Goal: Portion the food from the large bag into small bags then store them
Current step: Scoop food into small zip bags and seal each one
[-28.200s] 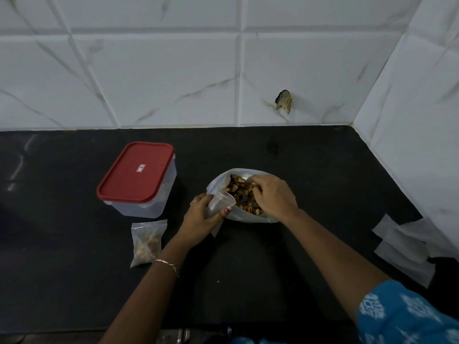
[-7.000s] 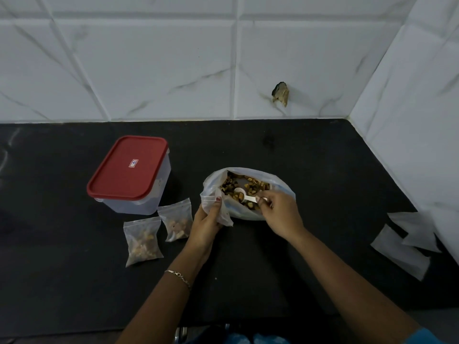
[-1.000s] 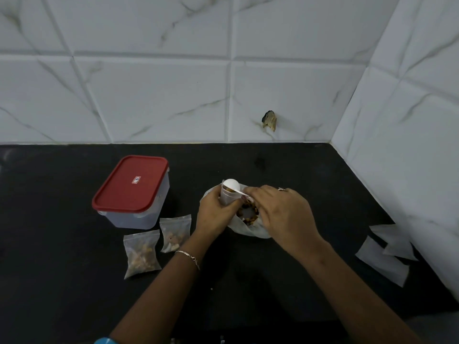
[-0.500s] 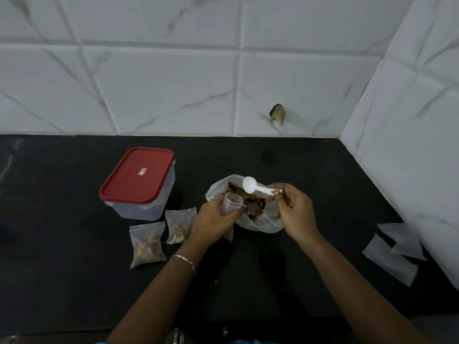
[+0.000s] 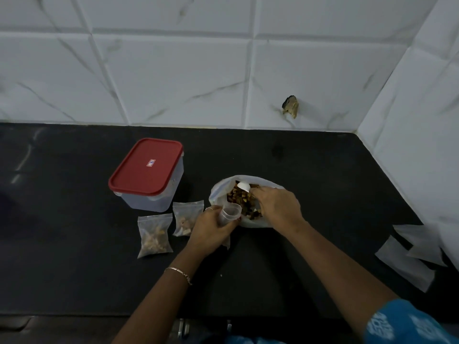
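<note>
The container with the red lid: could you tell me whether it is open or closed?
Closed: the red lid sits flat, covering the whole top of the container.

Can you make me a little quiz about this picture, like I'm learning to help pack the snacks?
1. True or false: the red lid sits closed on the box.
2. How many filled small bags lie beside the box? A one, B two, C four.
3. Fill in: the right hand dips a white ____ into the large bag, while the left hand holds an open small bag.
Key: 1 true; 2 B; 3 spoon.
</note>
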A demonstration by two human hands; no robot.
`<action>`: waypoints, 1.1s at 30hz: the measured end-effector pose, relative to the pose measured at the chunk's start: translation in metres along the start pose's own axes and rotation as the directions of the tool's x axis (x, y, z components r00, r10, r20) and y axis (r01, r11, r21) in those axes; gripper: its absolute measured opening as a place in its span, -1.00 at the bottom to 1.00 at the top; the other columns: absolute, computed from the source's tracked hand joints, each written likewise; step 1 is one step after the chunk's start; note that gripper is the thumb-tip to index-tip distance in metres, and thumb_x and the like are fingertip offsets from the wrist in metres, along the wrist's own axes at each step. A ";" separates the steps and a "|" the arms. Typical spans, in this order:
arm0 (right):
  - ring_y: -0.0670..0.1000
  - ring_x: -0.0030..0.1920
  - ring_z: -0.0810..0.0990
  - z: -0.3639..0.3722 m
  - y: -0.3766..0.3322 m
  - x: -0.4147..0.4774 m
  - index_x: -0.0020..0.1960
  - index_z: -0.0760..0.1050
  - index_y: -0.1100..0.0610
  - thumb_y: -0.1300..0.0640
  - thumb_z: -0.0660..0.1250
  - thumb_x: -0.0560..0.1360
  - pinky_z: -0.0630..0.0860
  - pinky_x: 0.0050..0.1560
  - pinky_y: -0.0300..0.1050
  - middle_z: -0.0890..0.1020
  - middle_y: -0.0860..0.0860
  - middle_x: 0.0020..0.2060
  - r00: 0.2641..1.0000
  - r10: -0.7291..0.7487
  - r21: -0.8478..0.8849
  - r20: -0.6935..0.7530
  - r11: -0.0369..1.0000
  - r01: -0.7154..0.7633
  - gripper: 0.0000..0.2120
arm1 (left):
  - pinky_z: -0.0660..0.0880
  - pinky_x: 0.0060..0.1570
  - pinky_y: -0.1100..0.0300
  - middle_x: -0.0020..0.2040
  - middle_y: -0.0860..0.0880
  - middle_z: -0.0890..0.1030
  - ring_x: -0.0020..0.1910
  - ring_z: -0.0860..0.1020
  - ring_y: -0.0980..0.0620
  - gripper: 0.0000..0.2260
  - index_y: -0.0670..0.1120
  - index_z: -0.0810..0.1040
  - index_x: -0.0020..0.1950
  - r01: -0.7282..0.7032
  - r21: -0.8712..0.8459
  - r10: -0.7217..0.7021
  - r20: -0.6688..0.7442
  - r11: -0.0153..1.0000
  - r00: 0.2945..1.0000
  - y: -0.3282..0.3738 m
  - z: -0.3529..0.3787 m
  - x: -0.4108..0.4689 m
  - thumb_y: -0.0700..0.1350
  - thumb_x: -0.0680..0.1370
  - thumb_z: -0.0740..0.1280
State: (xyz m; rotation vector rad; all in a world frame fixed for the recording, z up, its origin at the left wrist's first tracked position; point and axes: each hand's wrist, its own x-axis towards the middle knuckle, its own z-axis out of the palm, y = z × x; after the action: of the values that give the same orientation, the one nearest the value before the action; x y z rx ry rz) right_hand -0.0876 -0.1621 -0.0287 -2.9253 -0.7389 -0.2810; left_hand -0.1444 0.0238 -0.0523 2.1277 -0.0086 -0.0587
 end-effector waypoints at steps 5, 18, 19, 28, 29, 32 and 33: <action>-0.04 0.07 0.61 -0.006 0.020 -0.007 0.28 0.51 -0.03 0.16 0.34 0.52 0.59 0.00 -0.06 0.62 -0.07 0.14 0.998 -0.052 0.141 0.020 0.989 0.049 -0.66 | 0.52 -0.02 0.29 0.10 0.05 0.59 0.03 0.57 0.17 -0.91 0.14 0.52 -0.01 0.060 -0.112 -0.054 0.055 0.992 0.997 -0.002 -0.003 -0.006 -0.01 0.53 0.38; -0.10 -0.18 0.62 0.006 0.011 -0.038 0.17 0.61 0.02 0.17 0.28 0.55 0.56 -0.26 -0.18 0.68 -0.08 -0.10 0.976 0.147 0.244 -0.160 0.964 -0.105 -0.75 | 0.24 0.07 0.63 0.40 -0.04 0.22 0.28 0.12 0.50 -0.80 0.10 0.52 0.14 0.009 -0.103 -0.033 -0.234 0.995 0.972 0.006 0.028 -0.033 -0.07 0.53 0.39; -0.13 -0.18 0.61 0.006 0.009 -0.040 0.18 0.61 0.01 0.15 0.28 0.55 0.53 -0.25 -0.25 0.67 -0.10 -0.10 0.973 0.172 0.274 -0.152 0.954 -0.125 -0.75 | 0.24 0.21 0.48 0.42 -0.05 0.23 0.39 0.10 0.32 -0.80 0.12 0.53 0.14 0.030 -0.121 -0.056 -0.217 0.992 0.974 0.006 0.030 -0.033 -0.03 0.52 0.38; -0.17 -0.31 0.56 0.006 -0.012 -0.044 0.18 0.56 -0.08 0.12 0.26 0.59 0.48 -0.34 -0.30 0.62 -0.12 -0.18 0.928 0.373 0.460 -0.002 0.824 -0.331 -0.78 | 0.48 -0.05 0.21 0.05 0.01 0.61 0.05 0.57 0.11 -0.83 0.05 0.54 0.09 0.288 -0.522 -0.318 0.034 0.803 0.948 0.011 0.018 -0.022 0.07 0.55 0.33; -0.18 -0.28 0.58 0.008 -0.015 -0.044 0.14 0.55 -0.10 0.13 0.26 0.59 0.47 -0.31 -0.32 0.63 -0.13 -0.19 0.895 0.437 0.582 0.085 0.708 -0.401 -0.79 | 0.47 -0.05 0.22 0.04 0.03 0.61 0.05 0.57 0.11 -0.88 0.08 0.53 0.05 0.293 -0.530 -0.314 0.053 0.796 0.948 0.013 0.017 -0.021 0.06 0.56 0.32; -0.15 -0.21 0.57 0.017 -0.017 -0.045 0.09 0.60 -0.03 0.14 0.26 0.59 0.47 -0.19 -0.20 0.69 -0.06 -0.14 0.756 0.566 0.784 0.328 0.283 -0.552 -0.82 | 0.47 0.07 0.16 0.05 0.04 0.60 0.08 0.55 0.11 -0.95 0.13 0.51 0.00 0.306 -0.543 -0.310 0.086 0.782 0.947 0.014 0.016 -0.019 0.05 0.56 0.32; -0.14 -0.23 0.55 0.018 -0.017 -0.047 0.09 0.61 -0.02 0.15 0.26 0.59 0.45 -0.20 -0.18 0.69 -0.04 -0.13 0.735 0.580 0.790 0.352 0.236 -0.566 -0.82 | 0.47 0.10 0.15 0.06 0.04 0.59 0.09 0.54 0.11 -0.95 0.13 0.50 0.00 0.310 -0.547 -0.311 0.094 0.777 0.946 0.014 0.017 -0.018 0.06 0.56 0.32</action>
State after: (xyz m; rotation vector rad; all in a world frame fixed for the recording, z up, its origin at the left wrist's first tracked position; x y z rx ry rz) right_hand -0.1334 -0.1659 -0.0552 -1.9279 0.2682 0.1464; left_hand -0.1626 0.0025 -0.0484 1.5192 0.3287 -0.2289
